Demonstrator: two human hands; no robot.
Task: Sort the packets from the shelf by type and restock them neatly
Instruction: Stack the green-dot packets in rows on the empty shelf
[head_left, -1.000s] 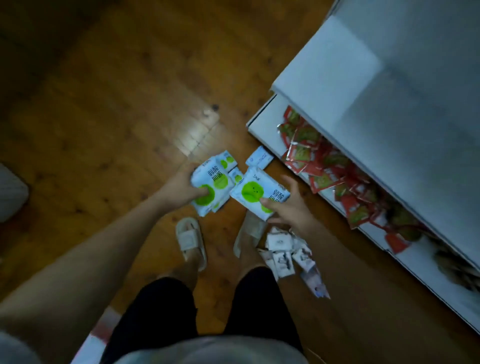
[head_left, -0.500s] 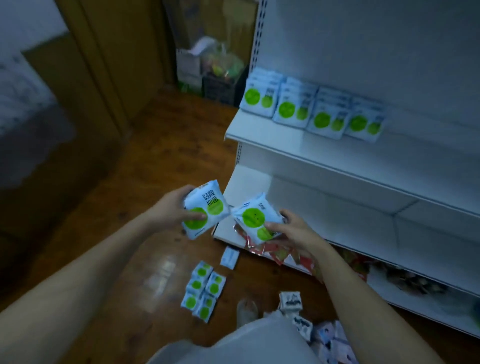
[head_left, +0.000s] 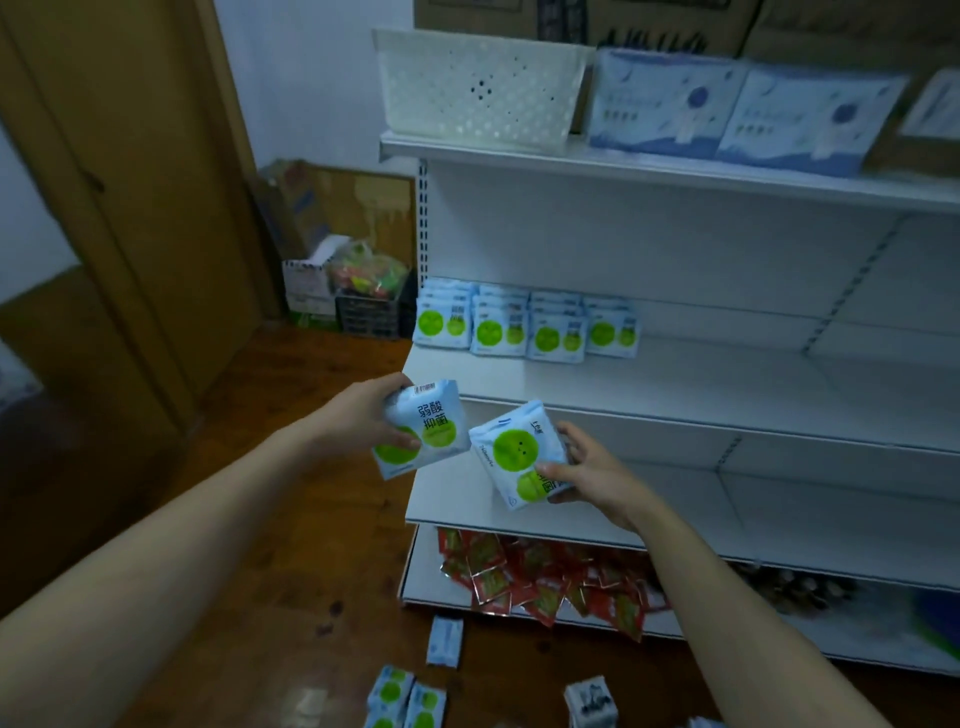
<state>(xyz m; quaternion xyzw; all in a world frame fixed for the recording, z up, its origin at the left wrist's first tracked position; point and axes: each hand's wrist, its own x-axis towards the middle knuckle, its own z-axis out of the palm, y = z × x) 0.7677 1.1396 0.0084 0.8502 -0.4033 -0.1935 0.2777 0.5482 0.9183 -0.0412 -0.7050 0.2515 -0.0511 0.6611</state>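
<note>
Left hand (head_left: 363, 421): gripping one green-dot packet (head_left: 423, 428).
Right hand (head_left: 589, 470): pinching another packet (head_left: 519, 457), near the shelf (head_left: 727, 384).
Done: row of packets (head_left: 524, 327) standing far left.
Left: floor packets (head_left: 408, 699), red sachets (head_left: 545, 577) waiting.

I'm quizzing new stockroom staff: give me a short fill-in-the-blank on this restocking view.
1. Each hand holds a packet marked with ____ circles: left hand, right hand.
2. The shelved row of matching packets stands ____ packets wide.
3. The white basket sits on the ____ shelf.

Missing: green; four; top
</note>
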